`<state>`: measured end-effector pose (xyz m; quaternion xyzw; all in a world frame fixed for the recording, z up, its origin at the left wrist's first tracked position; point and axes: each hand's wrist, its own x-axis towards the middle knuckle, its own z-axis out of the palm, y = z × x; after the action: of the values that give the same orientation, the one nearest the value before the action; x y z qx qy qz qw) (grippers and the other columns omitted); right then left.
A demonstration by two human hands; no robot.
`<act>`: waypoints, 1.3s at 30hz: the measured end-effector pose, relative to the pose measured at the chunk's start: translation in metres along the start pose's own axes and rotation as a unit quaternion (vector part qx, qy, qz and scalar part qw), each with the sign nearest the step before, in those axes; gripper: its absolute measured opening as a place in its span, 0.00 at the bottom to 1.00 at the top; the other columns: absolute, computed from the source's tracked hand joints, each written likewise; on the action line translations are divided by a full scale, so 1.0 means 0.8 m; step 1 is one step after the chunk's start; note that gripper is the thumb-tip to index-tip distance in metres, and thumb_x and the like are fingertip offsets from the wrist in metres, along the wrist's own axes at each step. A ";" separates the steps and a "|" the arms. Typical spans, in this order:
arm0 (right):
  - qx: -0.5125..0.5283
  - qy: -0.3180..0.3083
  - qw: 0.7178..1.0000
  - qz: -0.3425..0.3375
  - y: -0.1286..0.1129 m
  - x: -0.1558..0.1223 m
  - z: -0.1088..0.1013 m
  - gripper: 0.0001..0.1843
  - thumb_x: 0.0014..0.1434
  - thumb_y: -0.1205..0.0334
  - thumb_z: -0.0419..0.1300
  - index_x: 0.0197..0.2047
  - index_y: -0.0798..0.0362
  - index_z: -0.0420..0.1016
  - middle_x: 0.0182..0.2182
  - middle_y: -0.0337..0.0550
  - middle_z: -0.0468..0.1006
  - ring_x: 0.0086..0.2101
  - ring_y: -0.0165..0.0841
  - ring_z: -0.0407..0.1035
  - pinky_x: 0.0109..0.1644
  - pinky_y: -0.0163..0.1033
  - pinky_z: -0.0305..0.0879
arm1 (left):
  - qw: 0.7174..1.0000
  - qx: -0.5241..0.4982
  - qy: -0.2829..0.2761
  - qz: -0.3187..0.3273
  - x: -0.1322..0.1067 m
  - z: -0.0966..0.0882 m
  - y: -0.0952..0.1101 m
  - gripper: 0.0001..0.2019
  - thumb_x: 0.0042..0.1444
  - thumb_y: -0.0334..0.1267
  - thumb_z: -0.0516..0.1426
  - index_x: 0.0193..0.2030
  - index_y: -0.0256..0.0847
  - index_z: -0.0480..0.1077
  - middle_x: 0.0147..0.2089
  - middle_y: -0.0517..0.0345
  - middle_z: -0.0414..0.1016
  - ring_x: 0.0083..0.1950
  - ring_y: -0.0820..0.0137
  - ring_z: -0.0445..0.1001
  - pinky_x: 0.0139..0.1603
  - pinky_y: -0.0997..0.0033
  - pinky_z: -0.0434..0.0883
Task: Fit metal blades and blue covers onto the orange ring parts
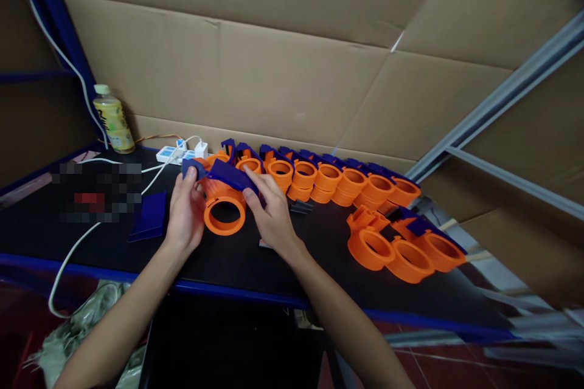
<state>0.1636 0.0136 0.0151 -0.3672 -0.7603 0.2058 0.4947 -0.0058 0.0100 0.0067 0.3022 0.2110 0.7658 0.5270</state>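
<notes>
Both my hands hold one orange plastic ring part (223, 211) with a dark blue piece (230, 175) on top, just above the black table (319, 237). My left hand (186, 213) grips its left side, fingers curled round the blue end. My right hand (272, 214) presses on the blue piece from the right with thumb and fingers. Behind them a row of several like orange-and-blue parts (337, 179) runs along the back. Three more orange rings (404, 249) lie in a cluster at the right.
A loose blue plate (149, 216) lies left of my hands. A white power strip (180, 152) with cables and a drink bottle (113, 118) stand at the back left. Cardboard walls (274, 73) close the back. The table's blue front edge (237, 292) is near me.
</notes>
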 end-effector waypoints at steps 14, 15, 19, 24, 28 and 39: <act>0.125 -0.062 0.989 0.042 -0.005 0.002 0.002 0.25 0.64 0.53 0.63 0.64 0.43 0.69 0.57 0.45 0.73 0.55 0.39 0.68 0.61 0.47 0.64 | 0.999 0.047 -0.001 0.026 -0.011 -0.005 0.000 0.16 0.50 0.39 0.71 0.45 0.45 0.74 0.32 0.67 0.76 0.28 0.77 0.72 0.40 0.75 0.71; 0.161 -0.066 0.983 0.049 -0.005 0.003 0.001 0.24 0.64 0.52 0.62 0.62 0.44 0.70 0.56 0.44 0.74 0.54 0.38 0.69 0.60 0.46 0.65 | 0.998 0.053 -0.010 0.034 -0.013 -0.005 0.001 0.19 0.49 0.38 0.71 0.47 0.45 0.74 0.35 0.65 0.77 0.30 0.76 0.73 0.41 0.75 0.72; 0.233 -0.023 0.969 0.078 -0.007 0.007 -0.003 0.13 0.62 0.49 0.64 0.45 0.48 0.77 0.42 0.41 0.77 0.43 0.34 0.71 0.53 0.41 0.67 | 0.989 0.096 -0.092 0.071 -0.020 -0.004 0.001 0.31 0.40 0.36 0.74 0.54 0.47 0.73 0.50 0.56 0.77 0.48 0.64 0.76 0.51 0.68 0.73; 0.286 -0.006 0.950 0.128 -0.010 0.005 -0.003 0.17 0.53 0.48 0.72 0.37 0.49 0.75 0.32 0.37 0.73 0.32 0.30 0.66 0.41 0.37 0.67 | 0.975 0.151 -0.137 0.090 -0.022 -0.011 -0.004 0.35 0.34 0.38 0.75 0.53 0.45 0.74 0.48 0.54 0.76 0.49 0.60 0.75 0.53 0.64 0.72; 0.311 -0.007 0.941 0.135 -0.010 0.005 -0.005 0.18 0.50 0.49 0.73 0.36 0.49 0.74 0.32 0.37 0.71 0.31 0.29 0.65 0.39 0.36 0.67 | 0.967 0.180 -0.144 0.107 -0.021 -0.014 -0.001 0.37 0.30 0.37 0.76 0.53 0.44 0.75 0.49 0.53 0.76 0.48 0.59 0.75 0.53 0.64 0.72; 0.279 -0.028 0.954 0.103 -0.014 0.010 -0.024 0.17 0.52 0.47 0.72 0.37 0.49 0.76 0.36 0.40 0.74 0.37 0.33 0.68 0.46 0.40 0.68 | 0.951 0.229 -0.158 0.132 -0.030 -0.006 0.011 0.38 0.28 0.33 0.77 0.52 0.43 0.76 0.49 0.51 0.78 0.50 0.56 0.77 0.56 0.56 0.73</act>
<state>0.1751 0.0114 0.0356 -0.2853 -0.6439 0.4698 0.5322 -0.0085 -0.0159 0.0033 0.5574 0.2530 0.7017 0.3646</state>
